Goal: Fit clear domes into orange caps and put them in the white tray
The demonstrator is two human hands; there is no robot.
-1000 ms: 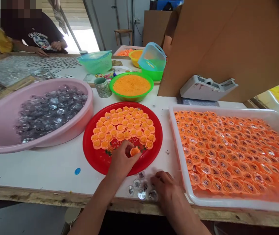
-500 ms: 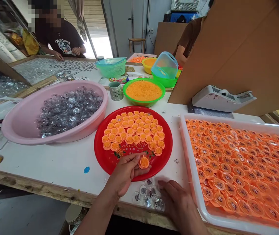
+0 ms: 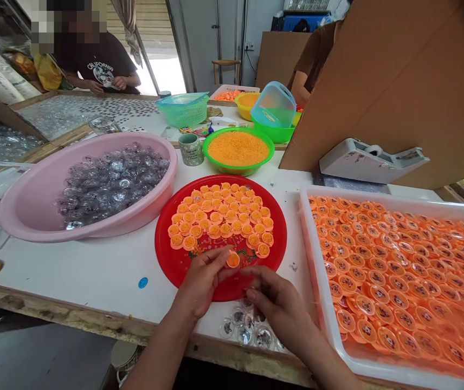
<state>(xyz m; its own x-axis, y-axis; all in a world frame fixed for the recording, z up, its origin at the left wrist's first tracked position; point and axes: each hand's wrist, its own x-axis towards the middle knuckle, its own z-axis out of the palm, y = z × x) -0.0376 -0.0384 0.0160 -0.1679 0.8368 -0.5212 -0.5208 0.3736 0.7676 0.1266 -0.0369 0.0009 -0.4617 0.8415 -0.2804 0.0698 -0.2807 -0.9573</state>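
My left hand (image 3: 201,281) pinches a small orange cup (image 3: 232,260) over the near edge of the red plate (image 3: 167,254), which holds several rows of filled orange cups (image 3: 219,216). Close beside it, my right hand (image 3: 278,306) has its fingers curled together near the cup; what is in them is hidden. Several small clear lids (image 3: 242,327) lie on the table under and beside my right hand, near the front edge.
A white tray (image 3: 317,303) full of lidded orange cups is at the right. A pink basin (image 3: 20,211) of clear lids sits left, a green bowl (image 3: 238,149) of orange powder behind the plate. Two other people work at the far side.
My right hand has lifted from the clear lids and moved up and left toward the cup in my left hand. The left hand keeps the cup at the plate's edge.
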